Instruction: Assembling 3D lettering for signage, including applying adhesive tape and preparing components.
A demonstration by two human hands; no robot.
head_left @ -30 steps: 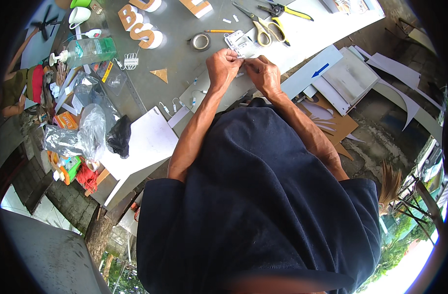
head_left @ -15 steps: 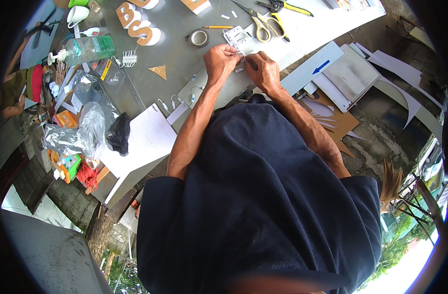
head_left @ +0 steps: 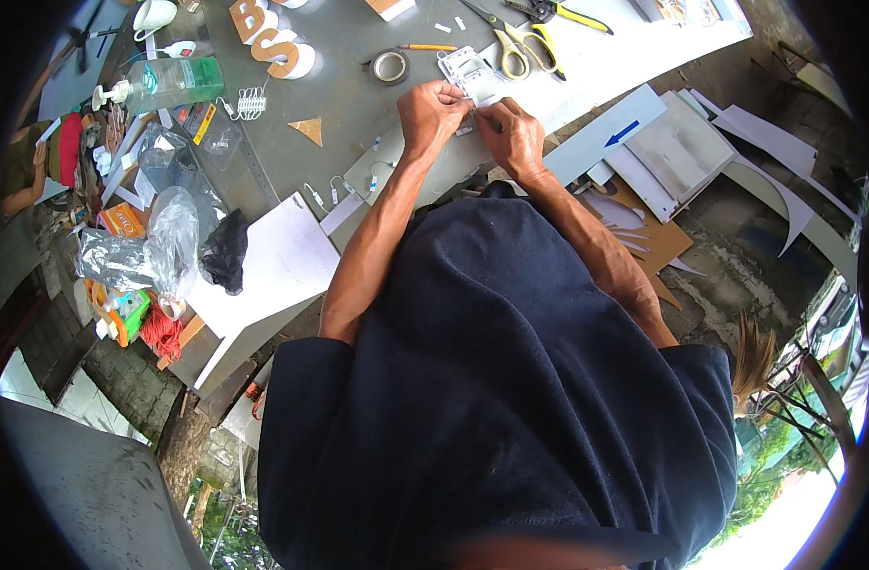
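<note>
My left hand (head_left: 433,119) and my right hand (head_left: 512,138) meet over the work table, their fingertips pinched close together. Whatever they grip is too small and too covered by the fingers to name. Just beyond them lies a white open-shelled piece (head_left: 465,68) with white parts and wire in it. Scissors (head_left: 516,52) with pale yellow handles lie just right of that piece. A roll of dark tape (head_left: 390,66) and a yellow pencil (head_left: 427,47) are to its left. Small white modules on wires (head_left: 336,193) lie left of my left forearm.
Yellow-handled pliers (head_left: 553,11) lie at the far edge. Brown-faced cut-out letters (head_left: 283,53), a green liquid pump bottle (head_left: 178,84) and clear plastic bags (head_left: 173,237) occupy the left. Cut sheets and panels (head_left: 677,157) are stacked at the right. Another person's arm (head_left: 24,195) shows far left.
The whole view has shifted slightly. Both hands stay pinched together at the same spot beside the white piece, with only slight finger movement.
</note>
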